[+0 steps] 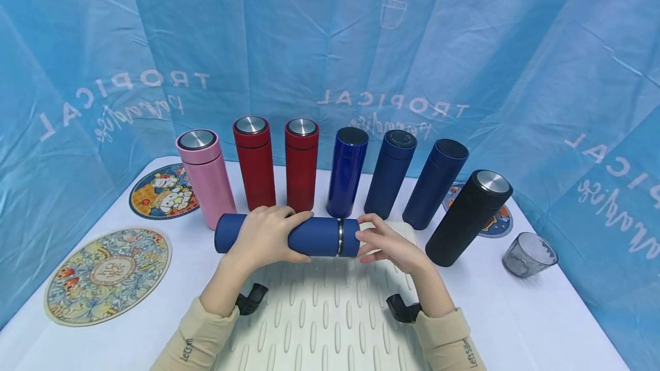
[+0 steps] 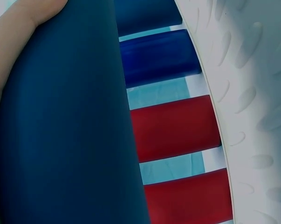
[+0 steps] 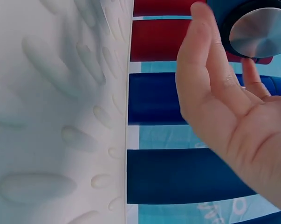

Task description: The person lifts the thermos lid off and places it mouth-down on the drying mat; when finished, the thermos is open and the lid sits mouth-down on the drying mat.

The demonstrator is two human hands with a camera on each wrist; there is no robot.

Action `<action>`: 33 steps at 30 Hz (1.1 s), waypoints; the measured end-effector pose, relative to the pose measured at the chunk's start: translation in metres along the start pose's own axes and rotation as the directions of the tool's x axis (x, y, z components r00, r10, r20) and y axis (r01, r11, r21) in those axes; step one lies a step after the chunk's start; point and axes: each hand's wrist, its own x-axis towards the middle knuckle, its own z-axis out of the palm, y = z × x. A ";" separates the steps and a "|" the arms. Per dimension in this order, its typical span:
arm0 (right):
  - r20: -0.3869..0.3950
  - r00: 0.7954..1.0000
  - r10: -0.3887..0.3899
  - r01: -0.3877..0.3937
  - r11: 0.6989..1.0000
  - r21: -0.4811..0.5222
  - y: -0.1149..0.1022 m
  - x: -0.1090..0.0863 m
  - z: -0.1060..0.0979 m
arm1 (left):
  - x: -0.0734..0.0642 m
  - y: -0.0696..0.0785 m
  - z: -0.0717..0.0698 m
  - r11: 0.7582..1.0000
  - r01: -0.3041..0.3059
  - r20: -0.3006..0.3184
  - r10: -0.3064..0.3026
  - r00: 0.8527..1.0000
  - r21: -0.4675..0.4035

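Note:
A dark blue thermos flask (image 1: 317,237) lies sideways in the air above the pale ribbed mat (image 1: 319,325), its lid end to the right. My left hand (image 1: 268,235) grips the flask's body from above, thumb on the near side; in the left wrist view the body (image 2: 70,121) fills much of the picture. At the lid (image 1: 350,237) is my right hand (image 1: 389,247), its fingers extended loosely near the rim. The right wrist view shows the lid's silver disc (image 3: 261,32) beside these fingers; whether they touch it is unclear.
Behind the hands stand a pink flask (image 1: 208,188), two red flasks (image 1: 255,173), a glossy blue one (image 1: 346,176), two navy ones (image 1: 389,182) and a black one (image 1: 464,222). A glass (image 1: 528,256) stands right. Round mats (image 1: 110,279) lie on both sides.

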 end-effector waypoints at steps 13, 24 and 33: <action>0.037 0.988 -0.148 0.148 0.989 0.007 -0.002 -0.003 0.000 | 0.000 0.000 -0.002 1.000 0.009 0.007 -0.009 1.000 -0.003; -0.001 0.997 0.082 -0.082 0.995 -0.058 -0.003 0.001 0.004 | 0.000 0.000 -0.001 1.000 -0.004 -0.001 0.004 1.000 -0.007; -0.001 0.998 0.056 -0.056 0.997 -0.045 -0.001 0.001 0.004 | 0.000 0.001 -0.001 1.000 -0.018 0.003 0.018 1.000 -0.002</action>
